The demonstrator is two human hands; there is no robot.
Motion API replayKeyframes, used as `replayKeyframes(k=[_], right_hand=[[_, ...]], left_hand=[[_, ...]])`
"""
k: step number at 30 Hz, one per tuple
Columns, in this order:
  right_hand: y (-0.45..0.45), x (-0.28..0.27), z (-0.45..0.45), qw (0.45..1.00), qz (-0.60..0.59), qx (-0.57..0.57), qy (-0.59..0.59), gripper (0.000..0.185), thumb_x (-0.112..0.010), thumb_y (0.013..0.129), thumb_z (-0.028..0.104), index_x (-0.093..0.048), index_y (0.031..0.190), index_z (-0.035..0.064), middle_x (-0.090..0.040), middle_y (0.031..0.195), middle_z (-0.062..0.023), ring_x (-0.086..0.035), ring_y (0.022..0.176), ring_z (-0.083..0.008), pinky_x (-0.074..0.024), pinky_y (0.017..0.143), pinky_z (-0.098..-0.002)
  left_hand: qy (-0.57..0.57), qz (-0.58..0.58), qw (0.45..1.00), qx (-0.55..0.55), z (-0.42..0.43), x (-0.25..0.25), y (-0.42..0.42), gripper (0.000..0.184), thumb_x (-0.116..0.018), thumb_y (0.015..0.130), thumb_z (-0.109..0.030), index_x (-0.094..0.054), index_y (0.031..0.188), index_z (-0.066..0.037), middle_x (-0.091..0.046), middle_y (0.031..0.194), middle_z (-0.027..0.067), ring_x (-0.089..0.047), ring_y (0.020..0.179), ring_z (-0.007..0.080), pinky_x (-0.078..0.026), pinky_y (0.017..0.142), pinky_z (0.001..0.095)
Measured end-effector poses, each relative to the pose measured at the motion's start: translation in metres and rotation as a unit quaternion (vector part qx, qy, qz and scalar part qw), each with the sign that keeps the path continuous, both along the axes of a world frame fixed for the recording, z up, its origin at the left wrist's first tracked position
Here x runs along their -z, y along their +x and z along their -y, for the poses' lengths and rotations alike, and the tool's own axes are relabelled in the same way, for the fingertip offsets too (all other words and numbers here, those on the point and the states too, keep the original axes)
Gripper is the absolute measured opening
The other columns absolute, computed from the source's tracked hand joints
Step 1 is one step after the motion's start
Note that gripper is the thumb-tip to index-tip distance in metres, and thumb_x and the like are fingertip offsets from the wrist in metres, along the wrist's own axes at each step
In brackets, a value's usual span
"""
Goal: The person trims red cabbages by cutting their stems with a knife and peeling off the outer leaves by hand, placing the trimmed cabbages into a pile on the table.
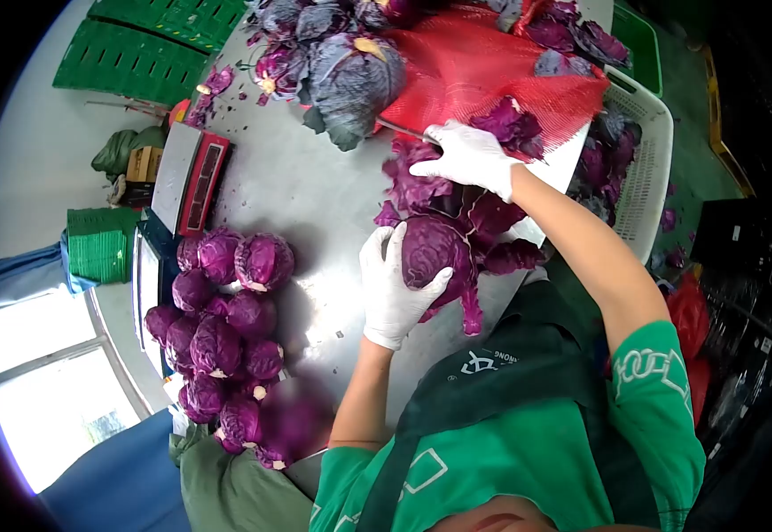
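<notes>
My left hand (395,288), in a white glove, is wrapped round the near left side of a red cabbage (434,248), with thumb and fingers spread over it. Loose purple outer leaves (492,217) lie around the cabbage, and one strip hangs down on its near side. Farther up, my gloved right hand (474,160) is closed on a knife (403,130), whose thin blade points left; the handle is hidden in the palm. Just under that hand are crumpled cabbage leaves (414,182).
Trimmed red cabbages (217,341) are piled on the left of the metal table (315,213). Untrimmed cabbages (355,80) and a red mesh sack (457,66) lie at the back. A scale (192,182) stands at left. A white basket (656,168) of leaves is at right.
</notes>
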State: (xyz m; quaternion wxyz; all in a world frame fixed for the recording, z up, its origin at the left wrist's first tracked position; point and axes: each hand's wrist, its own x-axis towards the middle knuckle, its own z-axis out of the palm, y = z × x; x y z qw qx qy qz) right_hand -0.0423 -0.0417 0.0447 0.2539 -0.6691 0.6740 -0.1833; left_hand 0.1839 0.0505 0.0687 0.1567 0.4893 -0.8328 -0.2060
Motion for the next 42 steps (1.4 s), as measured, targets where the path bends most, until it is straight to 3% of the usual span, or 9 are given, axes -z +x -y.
replayKeyframes(k=[6, 15, 18, 26, 31, 34, 37, 39, 42], right_hand=[[0.017, -0.021, -0.087, 0.987, 0.107, 0.055, -0.107, 0.023, -0.067, 0.09, 0.03, -0.07, 0.098, 0.0085, -0.064, 0.088, -0.0082, -0.066, 0.079, -0.0309, -0.0526, 0.072, -0.0382], [0.011, 0.035, -0.108, 0.967, 0.251, 0.031, 0.034, 0.05, -0.067, 0.09, 0.043, -0.063, 0.123, 0.0068, -0.063, 0.113, -0.0146, -0.062, 0.107, -0.031, -0.0483, 0.094, -0.0379], [0.022, 0.035, -0.119, 0.994, 0.042, -0.02, -0.096, 0.037, -0.06, 0.092, 0.031, -0.065, 0.119, 0.0059, -0.067, 0.105, -0.0117, -0.062, 0.104, -0.0272, -0.0506, 0.088, -0.0397], [0.008, 0.049, -0.104, 0.993, -0.016, 0.04, -0.106, 0.02, -0.06, 0.091, 0.026, -0.069, 0.094, 0.0087, -0.069, 0.081, -0.0102, -0.068, 0.074, -0.0305, -0.0524, 0.068, -0.0433], [0.023, 0.049, -0.099, 0.983, 0.019, -0.028, -0.181, 0.02, -0.057, 0.093, 0.026, -0.065, 0.1, 0.0094, -0.07, 0.087, -0.0121, -0.069, 0.081, -0.0316, -0.0537, 0.069, -0.0452], [0.003, 0.061, -0.067, 0.991, -0.126, 0.005, 0.053, 0.026, -0.057, 0.094, 0.029, -0.069, 0.109, 0.0114, -0.071, 0.097, -0.0111, -0.069, 0.085, -0.033, -0.0532, 0.071, -0.0459], [0.013, 0.024, -0.072, 0.996, 0.037, 0.016, -0.08, 0.033, -0.061, 0.092, 0.036, -0.068, 0.109, 0.0085, -0.068, 0.102, -0.0074, -0.068, 0.092, -0.0269, -0.0541, 0.077, -0.0395], [0.015, -0.002, -0.08, 0.977, 0.203, -0.063, 0.02, 0.053, -0.068, 0.086, 0.047, -0.065, 0.12, 0.0065, -0.062, 0.109, -0.0091, -0.067, 0.093, -0.0232, -0.0533, 0.081, -0.0367], [0.044, -0.021, -0.097, 0.988, 0.108, -0.094, 0.051, 0.065, -0.067, 0.085, 0.051, -0.057, 0.132, 0.0075, -0.055, 0.124, -0.0141, -0.064, 0.102, -0.0284, -0.0525, 0.085, -0.0406]], left_hand=[[0.047, 0.037, 0.998, 0.001, 0.02, -0.005, 0.002, 0.092, -0.086, 0.068, -0.043, -0.046, 0.131, 0.01, -0.048, 0.122, 0.0255, -0.048, 0.115, 0.0384, -0.043, 0.1, 0.0446], [0.158, -0.031, 0.987, -0.003, 0.038, -0.003, 0.007, 0.092, -0.087, 0.068, -0.048, -0.046, 0.13, 0.007, -0.062, 0.117, 0.0254, -0.063, 0.109, 0.0341, -0.05, 0.096, 0.0403], [0.12, -0.059, 0.991, 0.002, 0.031, 0.006, 0.011, 0.092, -0.087, 0.068, -0.047, -0.047, 0.13, 0.006, -0.062, 0.117, 0.0244, -0.063, 0.11, 0.0325, -0.05, 0.097, 0.0395], [0.083, -0.091, 0.992, -0.021, 0.01, 0.013, 0.021, 0.093, -0.09, 0.064, -0.04, -0.046, 0.132, 0.007, -0.053, 0.13, 0.0223, -0.05, 0.123, 0.0358, -0.041, 0.106, 0.0424], [0.078, -0.137, 0.987, -0.024, -0.001, 0.021, 0.039, 0.095, -0.092, 0.063, -0.035, -0.042, 0.134, 0.004, -0.046, 0.138, 0.0216, -0.047, 0.127, 0.0351, -0.038, 0.109, 0.0428], [0.021, -0.165, 0.986, 0.03, -0.018, 0.021, 0.049, 0.094, -0.092, 0.062, -0.032, -0.04, 0.133, 0.001, -0.042, 0.142, 0.0217, -0.04, 0.134, 0.0384, -0.034, 0.112, 0.048], [0.032, -0.206, 0.978, 0.004, -0.034, 0.021, 0.044, 0.092, -0.089, 0.061, -0.031, -0.041, 0.134, -0.002, -0.042, 0.141, 0.0201, -0.038, 0.134, 0.0395, -0.03, 0.112, 0.0519], [0.06, -0.097, 0.993, 0.006, -0.035, 0.001, 0.034, 0.094, -0.086, 0.059, -0.034, -0.041, 0.136, -0.003, -0.043, 0.141, 0.0185, -0.036, 0.134, 0.0397, -0.027, 0.112, 0.0527], [0.017, 0.042, 0.999, 0.024, -0.037, -0.012, 0.021, 0.101, -0.081, 0.059, -0.045, -0.041, 0.141, -0.002, -0.043, 0.14, 0.0182, -0.036, 0.13, 0.0375, -0.025, 0.111, 0.0521]])
